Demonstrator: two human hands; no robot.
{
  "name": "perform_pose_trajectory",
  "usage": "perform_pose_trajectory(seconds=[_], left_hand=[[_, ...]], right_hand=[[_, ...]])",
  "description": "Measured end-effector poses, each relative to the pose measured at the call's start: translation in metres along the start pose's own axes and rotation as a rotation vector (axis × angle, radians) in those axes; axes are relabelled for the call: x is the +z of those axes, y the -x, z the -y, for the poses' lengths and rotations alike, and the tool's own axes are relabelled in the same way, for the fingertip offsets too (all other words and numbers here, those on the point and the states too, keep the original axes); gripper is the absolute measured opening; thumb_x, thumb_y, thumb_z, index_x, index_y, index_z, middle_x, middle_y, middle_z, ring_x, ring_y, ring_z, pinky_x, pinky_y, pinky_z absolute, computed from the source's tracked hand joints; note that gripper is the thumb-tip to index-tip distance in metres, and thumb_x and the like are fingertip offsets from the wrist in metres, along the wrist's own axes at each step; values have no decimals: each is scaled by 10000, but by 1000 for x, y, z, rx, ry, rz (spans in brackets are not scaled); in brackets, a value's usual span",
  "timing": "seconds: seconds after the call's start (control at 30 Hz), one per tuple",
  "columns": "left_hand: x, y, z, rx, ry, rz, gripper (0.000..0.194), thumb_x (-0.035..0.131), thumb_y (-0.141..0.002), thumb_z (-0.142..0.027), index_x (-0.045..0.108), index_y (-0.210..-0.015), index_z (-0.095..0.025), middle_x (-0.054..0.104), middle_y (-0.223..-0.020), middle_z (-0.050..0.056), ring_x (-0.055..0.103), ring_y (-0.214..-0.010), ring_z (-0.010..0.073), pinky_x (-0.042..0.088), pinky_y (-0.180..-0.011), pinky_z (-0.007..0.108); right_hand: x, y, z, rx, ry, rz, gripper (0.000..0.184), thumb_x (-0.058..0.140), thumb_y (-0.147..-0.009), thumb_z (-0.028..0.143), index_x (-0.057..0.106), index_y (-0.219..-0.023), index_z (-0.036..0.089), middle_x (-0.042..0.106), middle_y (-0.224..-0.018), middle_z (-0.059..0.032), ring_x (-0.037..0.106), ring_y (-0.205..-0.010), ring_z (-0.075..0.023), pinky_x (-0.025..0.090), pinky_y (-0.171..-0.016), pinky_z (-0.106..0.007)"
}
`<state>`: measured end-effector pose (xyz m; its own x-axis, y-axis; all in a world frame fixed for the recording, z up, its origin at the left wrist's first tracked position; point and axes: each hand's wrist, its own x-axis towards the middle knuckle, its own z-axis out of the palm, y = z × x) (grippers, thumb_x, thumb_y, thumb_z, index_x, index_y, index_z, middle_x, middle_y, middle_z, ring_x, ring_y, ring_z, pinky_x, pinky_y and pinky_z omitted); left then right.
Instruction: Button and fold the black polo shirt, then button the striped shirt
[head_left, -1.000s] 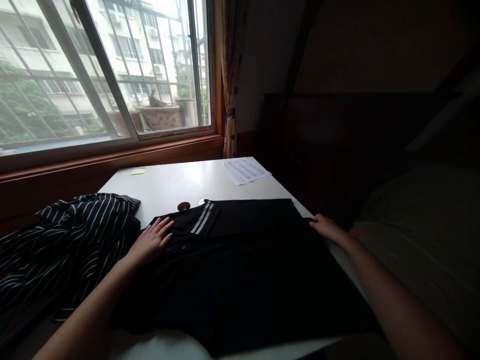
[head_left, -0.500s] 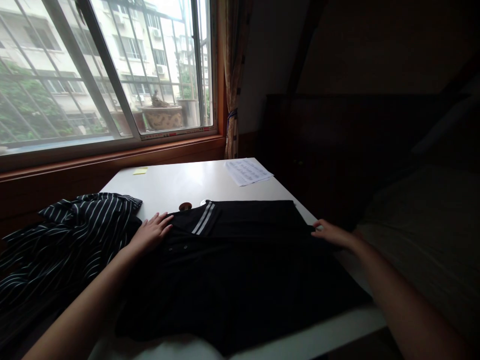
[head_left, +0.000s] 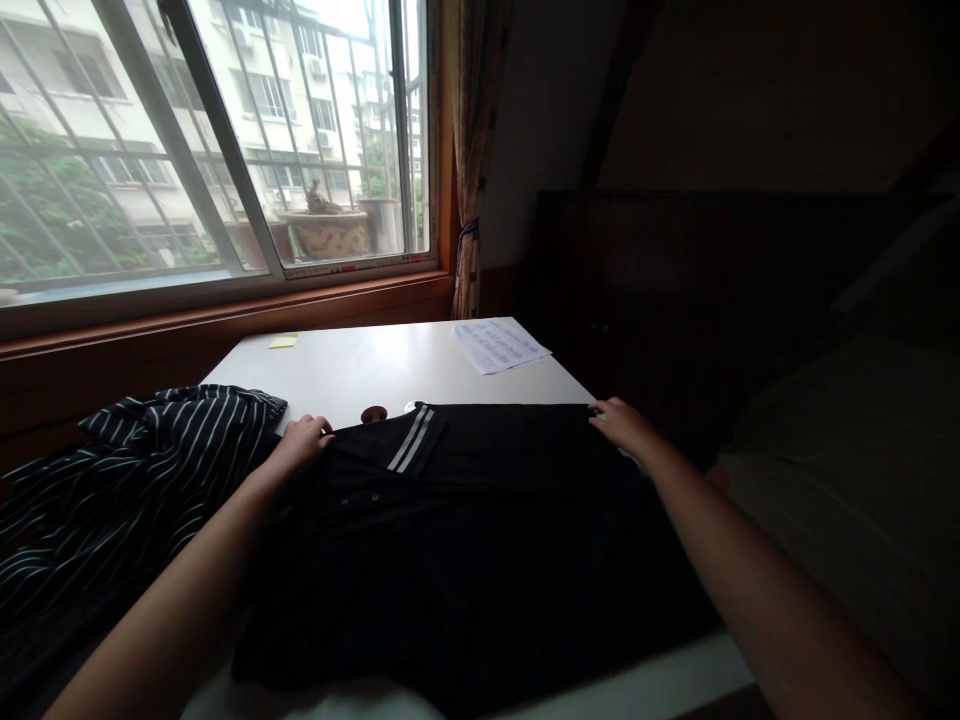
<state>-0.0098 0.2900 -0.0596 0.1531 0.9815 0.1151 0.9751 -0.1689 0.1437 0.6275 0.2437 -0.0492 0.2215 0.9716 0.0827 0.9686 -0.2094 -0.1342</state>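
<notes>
A black shirt (head_left: 487, 560) lies spread over the white table, with two pale stripes on its folded-in sleeve (head_left: 411, 440) and small buttons near its left end. My left hand (head_left: 304, 442) is closed on the shirt's far left edge, fingers curled at the cloth. At the far right corner, my right hand (head_left: 621, 422) pinches the shirt between thumb and fingers. The dark cloth hides most folds in its lower part.
A black-and-white striped garment (head_left: 172, 450) is heaped at the left. Printed papers (head_left: 501, 345) and a yellow sticky note (head_left: 283, 341) lie on the white table (head_left: 367, 360). A round hole (head_left: 373, 413) shows beyond the shirt. A barred window (head_left: 300, 130) is behind.
My right hand has moved from the shirt's right side up to its far right corner. My left hand has gone from lying flat to gripping the far left edge.
</notes>
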Motion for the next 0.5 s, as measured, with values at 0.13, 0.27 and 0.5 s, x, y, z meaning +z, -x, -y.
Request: perform_pose_trajectory(seconds=[0.13,0.27,0.5], left_hand=[[-2,-6,2,-9,24,15,201,572,-802,-325,700,-881,-192,674,-932,93,641,-906,239,489,-852,321],[0,-7,2,-27,40,-15,213,541,-815,-324,687,-885,-186,665,-934,88,636,-908,234,493,-830,315],[4,-3,-6,-93,9,-116,170,507,-847,-261,652,-870,-175,627,-969,116,593,-939,260,482,-859,359]], right_hand=[[10,-19,23,-4,46,2,429,542,-918,288,566,-1339,210,534,-1285,-141,620,-1013,-239,460,-805,-313],[11,-32,35,-10,75,32,329,456,-951,277,624,-1230,229,532,-1264,-137,632,-909,-234,462,-737,-342],[7,-62,52,-46,95,18,293,470,-926,220,631,-1165,164,561,-1159,-179,635,-920,-259,456,-796,-373]])
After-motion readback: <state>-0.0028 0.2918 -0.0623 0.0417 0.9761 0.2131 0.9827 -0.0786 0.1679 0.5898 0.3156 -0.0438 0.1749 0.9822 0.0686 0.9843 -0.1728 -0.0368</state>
